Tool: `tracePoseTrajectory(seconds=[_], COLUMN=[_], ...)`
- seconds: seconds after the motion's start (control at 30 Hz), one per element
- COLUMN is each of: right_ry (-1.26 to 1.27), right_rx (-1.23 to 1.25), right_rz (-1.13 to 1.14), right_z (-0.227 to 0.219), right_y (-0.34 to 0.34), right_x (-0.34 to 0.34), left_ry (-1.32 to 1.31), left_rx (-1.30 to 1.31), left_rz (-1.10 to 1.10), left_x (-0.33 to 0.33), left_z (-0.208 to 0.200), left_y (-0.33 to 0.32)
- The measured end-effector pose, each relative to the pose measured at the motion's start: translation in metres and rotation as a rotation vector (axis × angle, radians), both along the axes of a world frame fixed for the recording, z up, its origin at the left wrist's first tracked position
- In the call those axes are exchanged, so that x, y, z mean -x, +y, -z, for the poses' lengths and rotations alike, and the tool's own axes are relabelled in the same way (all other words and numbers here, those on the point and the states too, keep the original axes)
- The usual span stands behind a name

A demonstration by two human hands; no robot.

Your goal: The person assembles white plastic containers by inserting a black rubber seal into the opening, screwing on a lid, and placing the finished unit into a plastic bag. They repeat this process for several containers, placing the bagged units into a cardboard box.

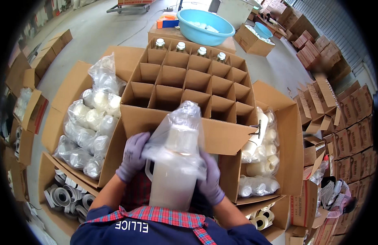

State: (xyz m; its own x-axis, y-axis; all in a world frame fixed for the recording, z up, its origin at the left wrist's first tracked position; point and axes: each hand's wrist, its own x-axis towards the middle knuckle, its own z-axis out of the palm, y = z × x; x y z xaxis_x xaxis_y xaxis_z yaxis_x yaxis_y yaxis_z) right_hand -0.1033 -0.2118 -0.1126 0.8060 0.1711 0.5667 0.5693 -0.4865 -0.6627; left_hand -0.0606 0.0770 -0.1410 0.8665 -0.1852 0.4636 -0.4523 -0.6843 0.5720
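Note:
A frosted, translucent jug [172, 188] with a side handle stands upright against my body. A clear plastic bag [161, 132] covers its upper part, bunched at the top. My left hand [133, 156], in a purple glove, is closed on the bag's left edge, beside the jug handle. On the other side my right hand [210, 179], gloved alike, grips the bag's right edge; some of its fingers are hidden by the plastic. Directly beyond is a carton with cardboard dividers [142, 116], with several white-capped bottles [181, 47] in its far row.
Open boxes flank me, with bagged white parts [93, 118] at left and white parts [270, 149] at right. Grey rings [62, 197] fill a lower-left box. Behind the carton sits a blue basin [197, 34]. Stacked cartons [352, 143] and another person [338, 200] are at right.

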Motion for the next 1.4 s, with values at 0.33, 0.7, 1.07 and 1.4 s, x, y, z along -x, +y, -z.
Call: tracePoseTrajectory(seconds=[0.33, 0.7, 1.07, 1.4], right_ry=[0.491, -0.031, 0.549, 0.984], right_rx=[0.554, 0.863, 0.471, 1.070], right_rz=[-0.550, -0.452, 0.300, 0.817], right_z=[0.019, -0.094, -0.100, 0.019], right_y=[-0.064, 0.037, -0.243, -0.368], right_x=[0.138, -0.083, 0.087, -0.007], left_ry=[0.246, 0.366, 0.284, 0.123], left_rx=[-0.346, 0.402, -0.149, -0.099], left_rz=[0.412, 0.227, 0.874, 0.753], left_x=[0.164, 0.055, 0.055, -0.010], left_z=[0.031, -0.059, -0.029, -0.046], left_y=[0.058, -0.070, -0.109, -0.185])
